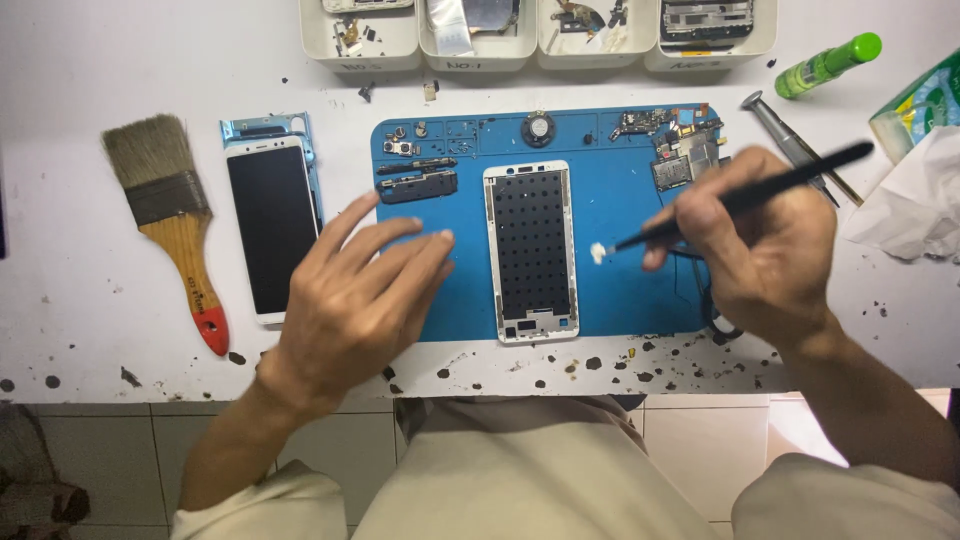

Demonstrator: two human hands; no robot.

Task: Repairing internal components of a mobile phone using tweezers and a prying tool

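- Nearest: person's lap in beige cloth, tiled floor below, w/ the white tabletop (pixel 80 330) edge chipped and spotted w/ dark flecks.
- Left hand (pixel 355 300) flat, fingers (pixel 420 250) spread wide, holding nothing; fingertips rest on left edge of the blue mat (pixel 620 280), just beside the phone frame (pixel 531 250).
- Right hand (pixel 765 250) pinched shut on a black stick tool (pixel 780 185), held like a pen; its tip carries a small white wad (pixel 599 252) over the mat, just right of the frame, not touching it.
- Frame: 1, white rim, black perforated middle, lies lengthwise at mat centre.
- Left of mat: 1 phone (pixel 270 225) screen up on a pale blue back piece; 1 paintbrush (pixel 170 220) w/ wooden handle, red end.
- Mat's far strip: small parts, 2 dark strips, round speaker (pixel 537 128), circuit boards (pixel 680 150).
- Right: metal tweezers (pixel 790 140), crumpled tissue (pixel 910 200), green packet (pixel 915 105), green bottle (pixel 828 64).
- Farthest: 4 white trays (pixel 360 45) in a row, w/ loose parts inside.
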